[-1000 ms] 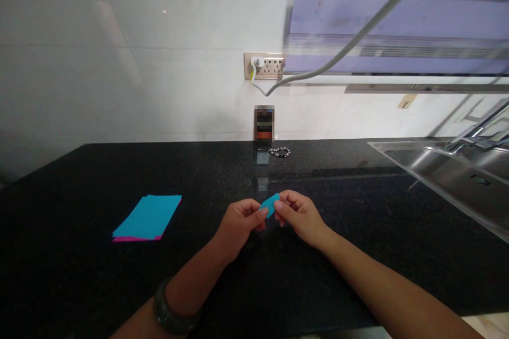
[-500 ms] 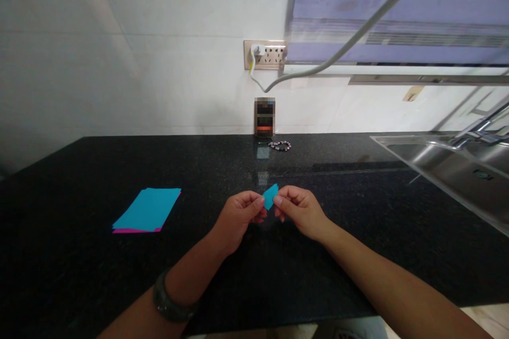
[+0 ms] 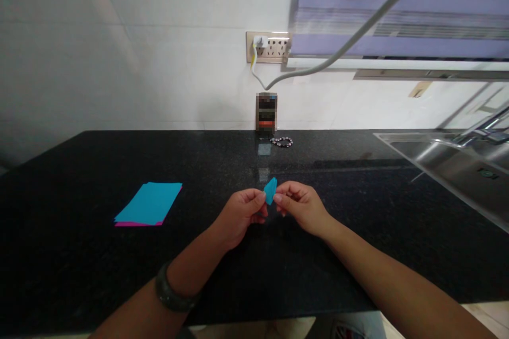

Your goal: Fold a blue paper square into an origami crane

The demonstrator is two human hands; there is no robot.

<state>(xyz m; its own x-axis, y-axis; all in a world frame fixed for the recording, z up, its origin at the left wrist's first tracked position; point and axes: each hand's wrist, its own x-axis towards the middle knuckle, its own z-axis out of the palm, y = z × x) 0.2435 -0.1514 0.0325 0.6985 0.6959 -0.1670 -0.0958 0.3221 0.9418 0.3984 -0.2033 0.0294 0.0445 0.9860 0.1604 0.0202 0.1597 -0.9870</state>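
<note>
A small folded piece of blue paper [image 3: 270, 191] is held up just above the dark countertop [image 3: 222, 159], between my two hands. My left hand [image 3: 243, 216] pinches its left side with thumb and fingers. On the opposite side, the thumb and forefinger of my right hand [image 3: 300, 205] are closed on its right edge. Several layers show at the top of the folded paper. To the left lies a stack of paper sheets [image 3: 151, 202], blue on top with pink showing beneath; neither hand touches it.
A phone-like device [image 3: 266, 112], its screen blurred, leans against the wall with a beaded strap [image 3: 283, 142] before it. A steel sink [image 3: 437, 156] with a faucet [image 3: 483, 130] is at the right. Above, a cable [image 3: 338, 55] runs from the wall socket [image 3: 268, 46].
The folded blue paper has turned and now looks narrower and more upright between my fingers. Both hands keep their pinch. The whole view has shifted slightly.
</note>
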